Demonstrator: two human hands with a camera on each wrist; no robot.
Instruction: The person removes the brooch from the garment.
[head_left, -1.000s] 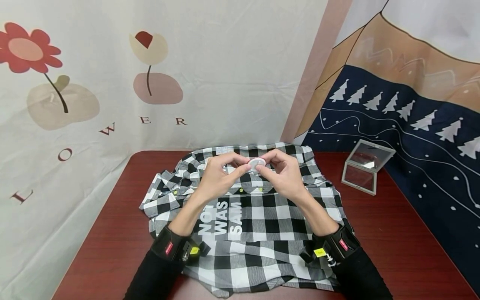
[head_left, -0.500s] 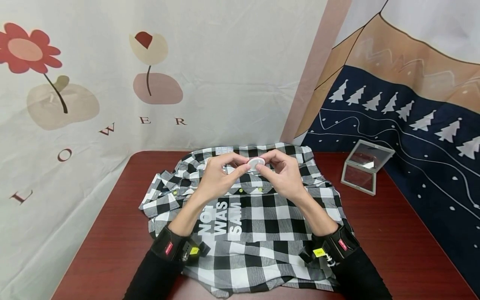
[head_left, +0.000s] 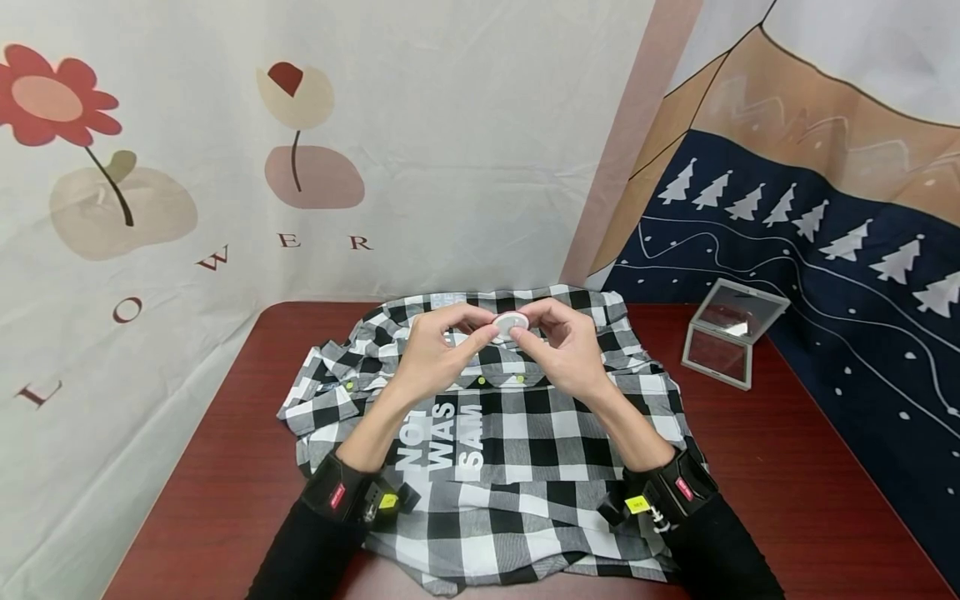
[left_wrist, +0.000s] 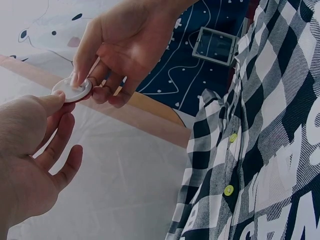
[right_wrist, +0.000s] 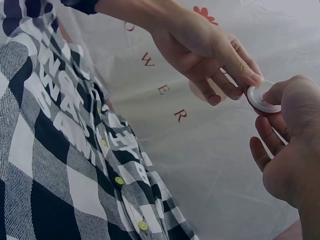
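Observation:
Between both hands, above the upper part of a black-and-white checked shirt (head_left: 525,417), is a small round white disc (head_left: 509,323). In the right wrist view its face has a raised rim, and a red underside (right_wrist: 261,111) shows below it. My left hand (head_left: 435,346) pinches the disc's left edge between thumb and index finger. My right hand (head_left: 573,350) pinches the opposite edge, its thumb lying on the white face (left_wrist: 74,91). The other fingers of both hands are loosely bent. The shirt lies spread out, with large white letters and yellow-green buttons (left_wrist: 229,190).
The shirt covers much of the dark red table (head_left: 247,417). A hinged compact mirror (head_left: 731,335) stands unfolded at the table's right side. Behind the table hang a pale cloth with a flower print (head_left: 450,167) and a navy cloth with white trees (head_left: 750,242).
Both hands keep their pinch on the white disc, which has shifted only very slightly up and left between the fingers. The shirt and mirror have stayed put.

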